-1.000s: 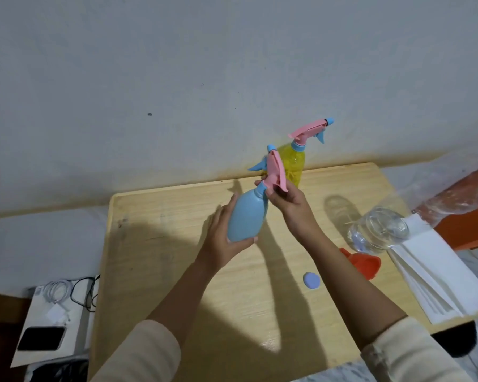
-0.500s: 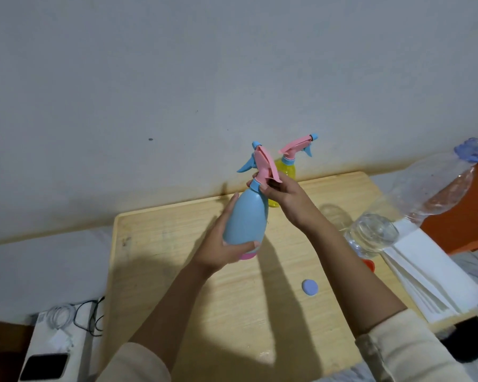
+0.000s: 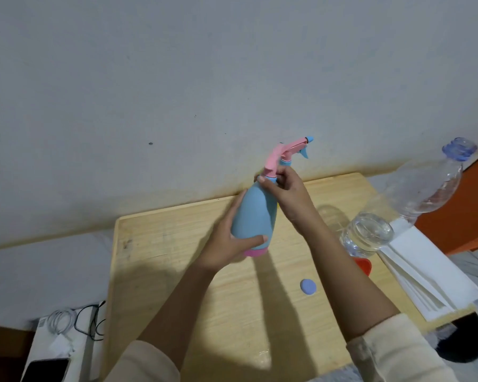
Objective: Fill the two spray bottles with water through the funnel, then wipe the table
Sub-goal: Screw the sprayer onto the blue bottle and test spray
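Left hand (image 3: 226,245) gripping blue spray bottle (image 3: 253,216), right hand (image 3: 286,190) pinching its collar, bottle more upright than before, yellow bottle (image 3: 294,146) now mostly hidden behind, clear bottle (image 3: 414,199) holds water

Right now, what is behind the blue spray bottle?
Only the pink head of the second spray bottle shows, above the right hand, which grips the neck of the blue spray bottle. The second bottle's body is covered by both. Beyond, the wall.
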